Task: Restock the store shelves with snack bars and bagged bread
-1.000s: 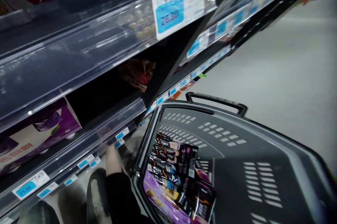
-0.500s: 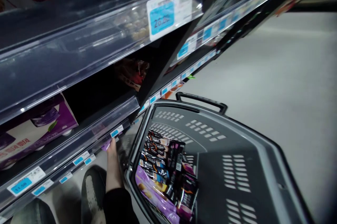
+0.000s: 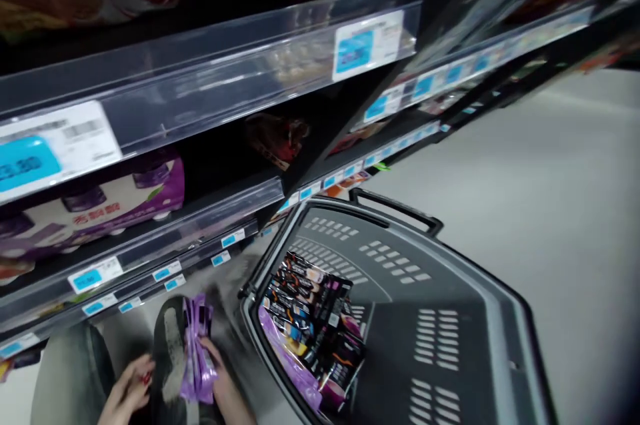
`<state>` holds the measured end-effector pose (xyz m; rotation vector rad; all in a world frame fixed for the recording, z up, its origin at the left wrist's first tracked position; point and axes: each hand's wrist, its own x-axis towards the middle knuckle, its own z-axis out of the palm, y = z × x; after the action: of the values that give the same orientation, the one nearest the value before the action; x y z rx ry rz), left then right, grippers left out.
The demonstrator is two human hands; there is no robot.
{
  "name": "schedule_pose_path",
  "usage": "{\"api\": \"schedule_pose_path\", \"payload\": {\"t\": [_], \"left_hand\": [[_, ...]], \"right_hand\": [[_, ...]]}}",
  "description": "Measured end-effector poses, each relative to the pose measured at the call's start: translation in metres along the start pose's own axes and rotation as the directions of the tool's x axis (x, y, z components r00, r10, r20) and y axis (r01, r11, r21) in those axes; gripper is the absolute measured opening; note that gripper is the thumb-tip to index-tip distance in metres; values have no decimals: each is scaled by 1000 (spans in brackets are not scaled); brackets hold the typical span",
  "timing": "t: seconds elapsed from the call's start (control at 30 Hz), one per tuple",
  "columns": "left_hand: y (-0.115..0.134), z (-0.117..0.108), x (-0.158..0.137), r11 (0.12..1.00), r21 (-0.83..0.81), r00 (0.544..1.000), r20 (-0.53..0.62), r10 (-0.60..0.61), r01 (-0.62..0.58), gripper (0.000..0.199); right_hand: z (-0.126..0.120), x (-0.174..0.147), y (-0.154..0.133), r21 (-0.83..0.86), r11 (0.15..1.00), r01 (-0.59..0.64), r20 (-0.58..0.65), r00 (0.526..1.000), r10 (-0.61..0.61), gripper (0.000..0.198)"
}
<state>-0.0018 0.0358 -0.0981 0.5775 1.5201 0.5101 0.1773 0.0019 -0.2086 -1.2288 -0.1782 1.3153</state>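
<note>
Fingers [image 3: 206,346] of the right hand [image 3: 216,372] pinch a bunch of purple packets [image 3: 197,353] from its right side, about the middle; both ends of the bunch reach past the grip. How many packets it holds cannot be told. Left of that hand and apart from the bunch, the left hand [image 3: 130,388] hangs half-curled, its fingers loose, with nothing seen in it. Since the wrappers look slick, an even squeeze along the bunch should serve better than a hard pinch at one spot, which could let an inner packet slide out. The left hand is near enough to square up the loose ends, which looks worthwhile.

Behind the bunch, between the hands, is a trouser leg [image 3: 169,345], close enough to snag a trailing end. Right of the right hand, near but apart, stands the grey basket [image 3: 480,345], with black packets [image 3: 310,308] and purple packaging [image 3: 290,362] along its near side. Any move that way calls for lifting over its rim. Farther ahead of both hands runs the shelf edge [image 3: 235,200], a purple box [image 3: 125,205] on the shelf to the left.
</note>
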Motion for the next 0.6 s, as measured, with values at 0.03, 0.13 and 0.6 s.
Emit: {"api": "schedule_pose_path", "payload": {"t": [0.03, 0.13, 0.6], "left_hand": [[-3, 3, 4, 998, -66, 1000, 9, -9, 9, 56], [-5, 15, 5, 964, -253, 983, 183, -32, 79, 39], [-5, 19, -66, 752, -633, 960, 282, 4, 183, 13]], "right_hand": [[1, -18, -1, -19, 998, -54, 58, 997, 55, 30], [16, -55, -5, -105, 970, -220, 223, 945, 238, 26], [75, -94, -80, -789, -15, 614, 602, 769, -214, 62]]}}
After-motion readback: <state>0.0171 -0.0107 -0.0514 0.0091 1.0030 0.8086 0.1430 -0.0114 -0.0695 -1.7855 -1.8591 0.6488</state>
